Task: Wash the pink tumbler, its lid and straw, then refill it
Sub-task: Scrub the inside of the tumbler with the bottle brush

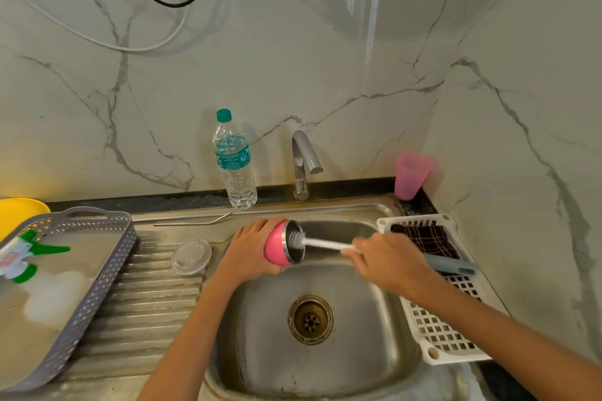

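Left hand (252, 246) gripped tumbler (276, 247) sideways over sink (374, 335), brush (321, 243) from right hand (387, 259) in its mouth; left of grip lay lid (191, 256) on drainboard (146, 303), behind it straw (192, 221), bottle (235, 166) and tap (303, 159), right of it rack (439, 329).

Home kitchen: steel sink (384, 365) with ribbed drainboard (153, 296), faucet (303, 163), marble-look wall tiles (293, 58), grey dish basket (97, 286), white drying rack (436, 329), water bottle (234, 159).
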The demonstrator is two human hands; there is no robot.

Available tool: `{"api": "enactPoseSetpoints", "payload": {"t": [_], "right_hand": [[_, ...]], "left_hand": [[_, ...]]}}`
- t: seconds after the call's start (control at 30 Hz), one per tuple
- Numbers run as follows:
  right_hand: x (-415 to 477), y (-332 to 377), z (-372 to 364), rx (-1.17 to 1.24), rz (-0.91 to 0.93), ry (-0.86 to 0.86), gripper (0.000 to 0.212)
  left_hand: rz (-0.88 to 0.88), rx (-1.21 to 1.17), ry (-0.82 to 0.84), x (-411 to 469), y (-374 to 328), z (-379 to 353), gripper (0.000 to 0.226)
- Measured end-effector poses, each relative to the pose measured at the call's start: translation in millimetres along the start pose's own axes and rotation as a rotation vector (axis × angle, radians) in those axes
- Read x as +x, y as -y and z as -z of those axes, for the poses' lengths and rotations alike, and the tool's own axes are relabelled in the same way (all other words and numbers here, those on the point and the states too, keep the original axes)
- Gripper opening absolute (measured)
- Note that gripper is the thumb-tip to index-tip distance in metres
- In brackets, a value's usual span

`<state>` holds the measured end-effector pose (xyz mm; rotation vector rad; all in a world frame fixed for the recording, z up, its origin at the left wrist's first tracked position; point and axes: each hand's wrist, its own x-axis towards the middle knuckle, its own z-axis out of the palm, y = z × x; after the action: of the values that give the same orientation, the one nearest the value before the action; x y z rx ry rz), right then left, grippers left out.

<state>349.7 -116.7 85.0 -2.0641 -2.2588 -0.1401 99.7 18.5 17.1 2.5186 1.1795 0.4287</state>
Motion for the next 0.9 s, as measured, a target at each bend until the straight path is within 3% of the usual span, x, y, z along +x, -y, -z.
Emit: {"api": "enactPoseSetpoints", "payload": {"t": [0.13, 0.23, 0.3, 0.5, 0.63, 0.8, 0.9], "right_hand": [[5, -12, -1, -0.081, -0.041, -0.037, 0.047], [-9, 10, -5, -0.028, 0.036, 0.048, 0.045], [-9, 15, 1, 0.008, 0.072, 0.009, 0.043], [11, -7, 0, -0.042, -0.020, 0.019, 0.048], [2, 16, 2, -0.023, 0.132, 0.036, 0.045], [18, -7, -1, -0.034, -0.002, 0.029, 0.049], [6, 11, -8, -0.006, 0.051, 0.109, 0.049]], "left_hand": [[-0.004, -0.045, 0.020, 0, -3, 6, 0.101], [-0.053, 0.030, 0.019, 5, -4, 10, 0.098], [-0.043, 0.014, 0.018, 5, -5, 10, 0.098], [-0.079, 0.040, 0.013, 4, -7, 10, 0.097], [-0.076, 0.043, 0.035, 4, -12, 5, 0.098], [-0.089, 0.098, 0.047, 3, -11, 8, 0.099], [-0.077, 0.118, 0.055, 7, -8, 10, 0.099]]}}
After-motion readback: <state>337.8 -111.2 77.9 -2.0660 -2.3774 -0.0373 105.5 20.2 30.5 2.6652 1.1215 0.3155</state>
